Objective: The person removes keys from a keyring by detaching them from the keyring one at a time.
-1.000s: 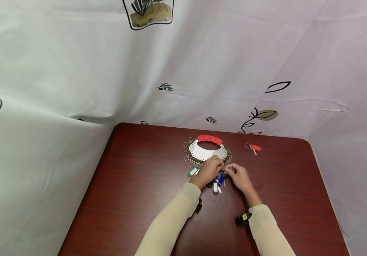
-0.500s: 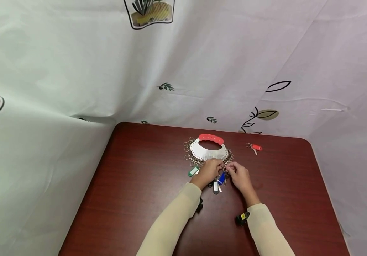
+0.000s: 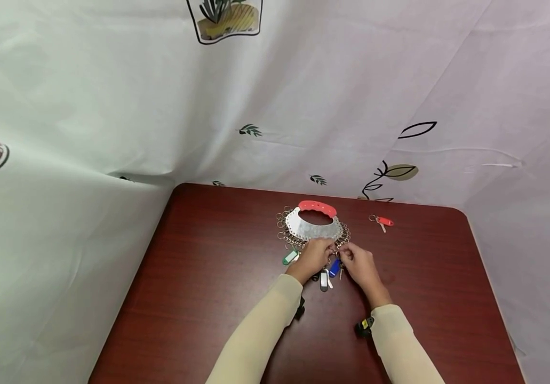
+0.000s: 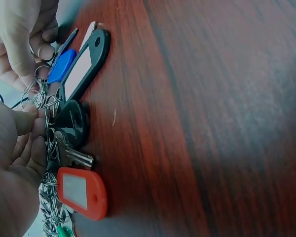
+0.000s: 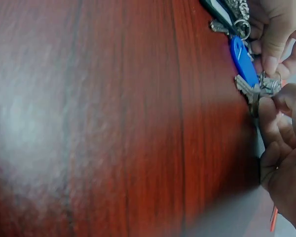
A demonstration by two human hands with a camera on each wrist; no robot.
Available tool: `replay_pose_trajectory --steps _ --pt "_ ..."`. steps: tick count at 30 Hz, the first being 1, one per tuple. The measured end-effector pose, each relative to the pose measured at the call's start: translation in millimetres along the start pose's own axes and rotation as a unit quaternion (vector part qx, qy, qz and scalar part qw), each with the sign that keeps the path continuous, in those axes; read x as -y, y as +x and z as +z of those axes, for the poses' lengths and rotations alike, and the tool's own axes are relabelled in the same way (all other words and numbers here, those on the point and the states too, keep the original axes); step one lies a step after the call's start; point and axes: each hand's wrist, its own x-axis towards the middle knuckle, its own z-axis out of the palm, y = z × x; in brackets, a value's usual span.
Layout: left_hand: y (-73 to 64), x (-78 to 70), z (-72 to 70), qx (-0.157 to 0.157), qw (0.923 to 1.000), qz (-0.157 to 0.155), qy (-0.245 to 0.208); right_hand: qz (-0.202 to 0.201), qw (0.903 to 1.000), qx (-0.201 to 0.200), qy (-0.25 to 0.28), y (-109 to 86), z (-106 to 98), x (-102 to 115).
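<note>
A silvery curved key holder [image 3: 309, 229] with a red handle [image 3: 317, 208] lies on the table, fringed with small metal rings. At its front edge my left hand [image 3: 314, 257] pinches one of the rings [image 4: 37, 98] between thumb and finger. Close by on the right, my right hand [image 3: 361, 266] pinches the split ring of a blue key tag [image 5: 243, 60], whose key [image 5: 243, 86] hangs beside it. Fingers partly hide where the two rings meet. A dark-framed tag [image 4: 84, 66], a black tag [image 4: 74, 121], an orange-red tag [image 4: 84, 192] and a green tag [image 3: 290, 257] hang along the holder.
A red key tag [image 3: 385, 221] with its key and ring lies apart on the table's right side. The dark red wooden table [image 3: 198, 277] meets a hanging patterned white cloth [image 3: 275, 154] at the back.
The blue tag and its key have shifted slightly to the right between the hands. The holder has slid a little rightward too. Both hands keep their pinch nearly in place.
</note>
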Motion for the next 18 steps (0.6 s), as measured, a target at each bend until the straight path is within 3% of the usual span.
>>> replay_pose_trajectory --steps 11,15,18 --pt "0.6 -0.9 0.3 0.001 0.9999 -0.01 0.008 -0.055 0.9983 0.021 -0.008 2.8 -2.0 -1.4" --pt "-0.5 -1.4 -1.4 0.002 0.9999 -0.011 0.01 -0.064 0.9979 0.006 -0.007 2.3 -3.3 -0.4" --pt "-1.1 -1.8 -2.9 0.006 0.9999 -0.014 0.004 -0.048 0.9987 -0.017 -0.006 4.1 -2.6 0.1"
